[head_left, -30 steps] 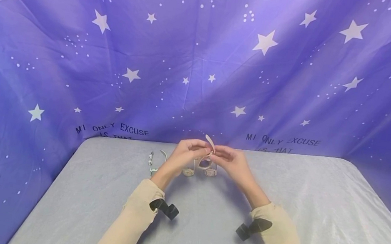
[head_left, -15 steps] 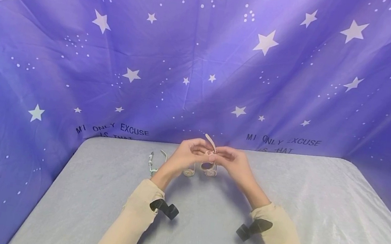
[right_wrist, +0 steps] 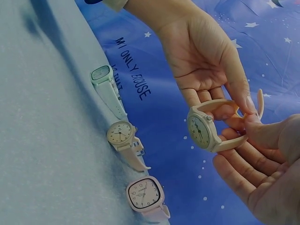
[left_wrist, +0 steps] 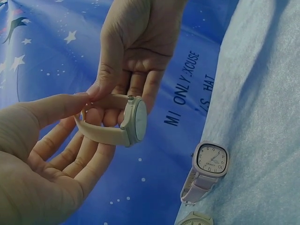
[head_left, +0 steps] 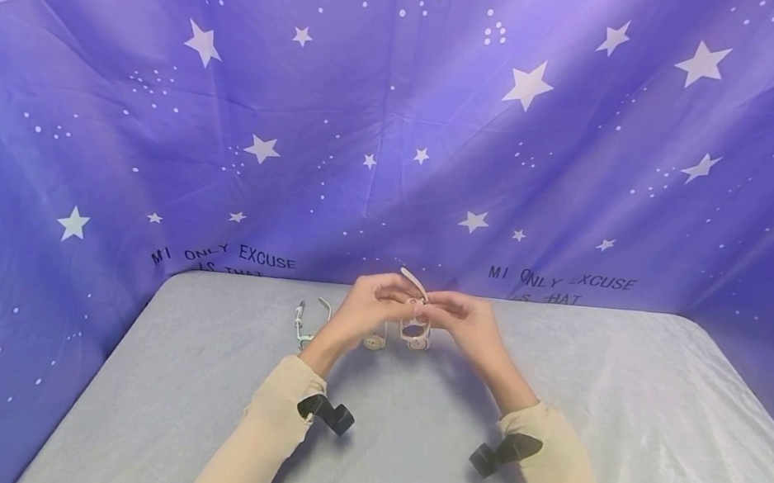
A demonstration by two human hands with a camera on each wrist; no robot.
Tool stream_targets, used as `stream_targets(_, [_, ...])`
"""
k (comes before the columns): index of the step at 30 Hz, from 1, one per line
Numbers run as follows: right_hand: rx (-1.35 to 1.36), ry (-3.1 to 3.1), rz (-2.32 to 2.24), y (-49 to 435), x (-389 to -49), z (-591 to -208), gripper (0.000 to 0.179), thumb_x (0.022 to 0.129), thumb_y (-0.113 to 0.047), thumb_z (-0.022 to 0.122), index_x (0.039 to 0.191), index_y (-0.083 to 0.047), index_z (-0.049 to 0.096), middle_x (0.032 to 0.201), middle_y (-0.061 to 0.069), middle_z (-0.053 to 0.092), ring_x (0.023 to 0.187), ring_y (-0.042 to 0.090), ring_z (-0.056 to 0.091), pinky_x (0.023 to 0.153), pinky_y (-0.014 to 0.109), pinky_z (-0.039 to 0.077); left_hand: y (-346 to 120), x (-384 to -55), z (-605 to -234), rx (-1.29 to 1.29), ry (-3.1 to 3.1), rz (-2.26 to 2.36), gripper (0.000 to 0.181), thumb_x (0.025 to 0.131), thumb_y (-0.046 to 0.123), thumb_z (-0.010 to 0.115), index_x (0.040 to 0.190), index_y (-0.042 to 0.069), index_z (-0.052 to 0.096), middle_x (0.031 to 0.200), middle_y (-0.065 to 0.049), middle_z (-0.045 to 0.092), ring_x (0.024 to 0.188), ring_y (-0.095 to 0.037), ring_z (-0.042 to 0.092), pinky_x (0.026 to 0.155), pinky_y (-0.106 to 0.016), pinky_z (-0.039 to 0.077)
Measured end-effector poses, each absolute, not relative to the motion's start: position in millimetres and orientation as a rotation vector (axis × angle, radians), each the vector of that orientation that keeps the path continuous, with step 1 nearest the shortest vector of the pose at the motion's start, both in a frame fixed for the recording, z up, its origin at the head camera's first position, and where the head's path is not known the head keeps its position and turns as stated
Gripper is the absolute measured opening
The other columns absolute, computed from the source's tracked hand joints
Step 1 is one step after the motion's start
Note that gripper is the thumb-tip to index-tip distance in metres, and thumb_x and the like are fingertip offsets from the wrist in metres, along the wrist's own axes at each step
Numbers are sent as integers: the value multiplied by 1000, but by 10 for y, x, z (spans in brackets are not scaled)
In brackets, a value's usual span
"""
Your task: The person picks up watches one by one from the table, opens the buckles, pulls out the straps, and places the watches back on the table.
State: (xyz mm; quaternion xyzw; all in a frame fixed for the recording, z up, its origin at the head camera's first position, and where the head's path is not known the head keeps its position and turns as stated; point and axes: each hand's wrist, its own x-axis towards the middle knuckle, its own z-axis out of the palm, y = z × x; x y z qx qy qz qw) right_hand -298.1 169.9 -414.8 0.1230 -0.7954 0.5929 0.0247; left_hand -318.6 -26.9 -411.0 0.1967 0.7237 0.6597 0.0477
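A beige wristwatch with a round dial is held up between both hands, its strap bent into a loop. My left hand pinches one part of the strap near the buckle, thumb on top. From the other side, my right hand pinches the strap at the same spot, the two thumb tips meeting there in the right wrist view. The strap's loose end sticks out past the thumbs. In the left wrist view the watch case is seen edge-on. Fingers partly hide the buckle.
Along the far edge of the grey cloth-covered table lie a mint-green square watch, another beige round watch and a pink square watch. A purple-blue star-patterned curtain hangs right behind the table.
The held watch has turned slightly, and its strap's loose end leans further left. The fingers have shifted a little around the buckle; both arms stay nearly in place.
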Motion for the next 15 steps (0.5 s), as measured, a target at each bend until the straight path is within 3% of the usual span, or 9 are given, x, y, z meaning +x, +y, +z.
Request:
stream_targets(8, [365,-2454,1868,1713,-2998,-4132,28,94,-13,72,117,3,71,113,20,75,90,20,76,88,32,62,-271,-3174,-4099,563,2197,2032,25,86,4,77,109,-2,72,105,-17,77,87,-14,72,83,-33,63])
stream_targets(15, [374,-2450,1878,1730,-3000,-4123,29,93,-12,73,117,4,71,115,22,74,90,20,76,88,32,62,-282,-3180,-4097,546,2178,2039,24,86,4,78,108,-3,72,105,-16,77,87,-15,74,83,-35,64])
